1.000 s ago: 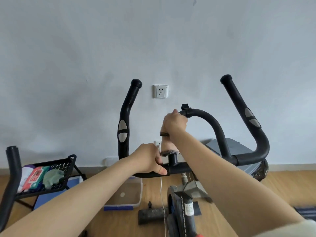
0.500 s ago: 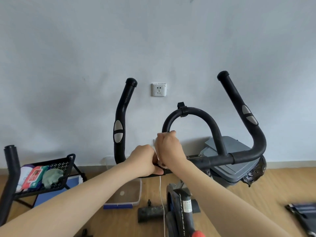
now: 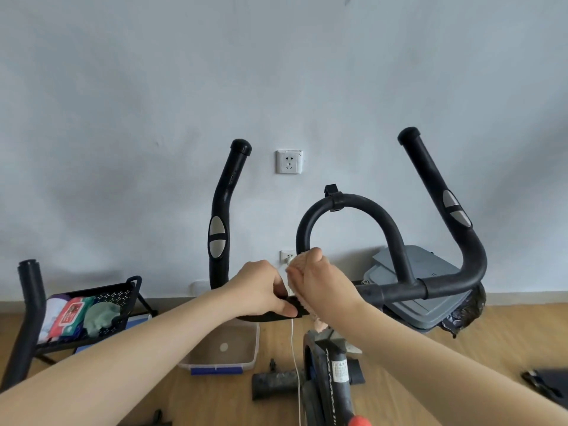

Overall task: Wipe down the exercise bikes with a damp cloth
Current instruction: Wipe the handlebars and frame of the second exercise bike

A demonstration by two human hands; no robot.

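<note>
From the head camera, the black padded handlebar of the exercise bike (image 3: 399,292) fills the middle of the view, with two upright grips that carry grey oval sensor pads and a rounded loop bar (image 3: 353,202) rising from the crossbar between them.

The left hand (image 3: 261,290) curls round the crossbar just left of the loop, thumb lying along the bar. The right hand (image 3: 321,282) sits touching it, fingers bunched tightly round a fluffy peach-pink cloth (image 3: 295,262). The cloth is pressed against the foot of the loop's left leg, where it meets the crossbar; a tuft of it hangs below the wrist. Both forearms reach in from the bottom corners and hide the crossbar's middle.

Behind the bars stands a pale blue-grey wall with a white socket (image 3: 289,162). A second white socket (image 3: 285,256) lies lower down, half hidden by the hands, and a thin white cable (image 3: 295,352) drops from there to the wooden floor (image 3: 498,348).

On the left stand the black post of another machine (image 3: 27,302) and a black mesh basket rack (image 3: 123,295) holding a red wipes packet (image 3: 69,315) and a green rag (image 3: 101,315). A clear plastic box with a blue lid beneath it (image 3: 224,348) rests on the floor below the left hand.

On the right, behind the bar, sits a grey plastic bin (image 3: 430,290) with a crumpled black bag (image 3: 464,312) beside it. The bike's black frame post (image 3: 335,373) rises at the bottom centre.
</note>
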